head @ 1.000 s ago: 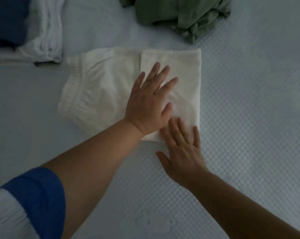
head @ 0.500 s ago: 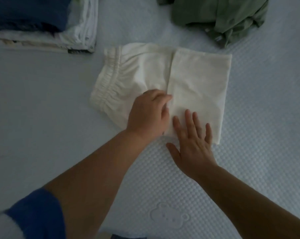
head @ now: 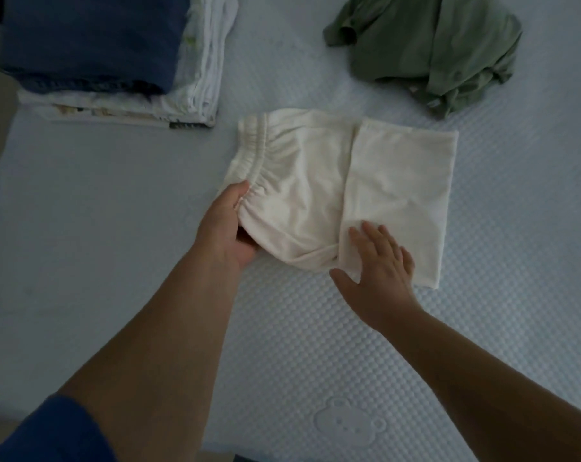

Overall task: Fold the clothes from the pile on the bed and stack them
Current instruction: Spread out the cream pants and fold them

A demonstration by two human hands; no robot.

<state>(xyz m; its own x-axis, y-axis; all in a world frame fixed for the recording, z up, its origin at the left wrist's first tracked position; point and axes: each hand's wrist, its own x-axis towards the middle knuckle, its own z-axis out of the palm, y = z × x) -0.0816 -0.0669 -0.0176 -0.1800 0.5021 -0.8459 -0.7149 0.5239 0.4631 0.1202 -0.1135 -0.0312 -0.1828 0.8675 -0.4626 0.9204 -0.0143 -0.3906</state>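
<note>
The cream cotton shorts with a gathered elastic waistband (head: 319, 191) lie half-folded mid-bed, between the folded stack (head: 115, 61) and crumpled green garment (head: 429, 51). The left hand (head: 227, 230) curls its grip around the waistband edge, apparently ready to fold it over, while the right hand (head: 381, 261) presses flat, fingers straight, likely pinning the folded leg in place.
</note>
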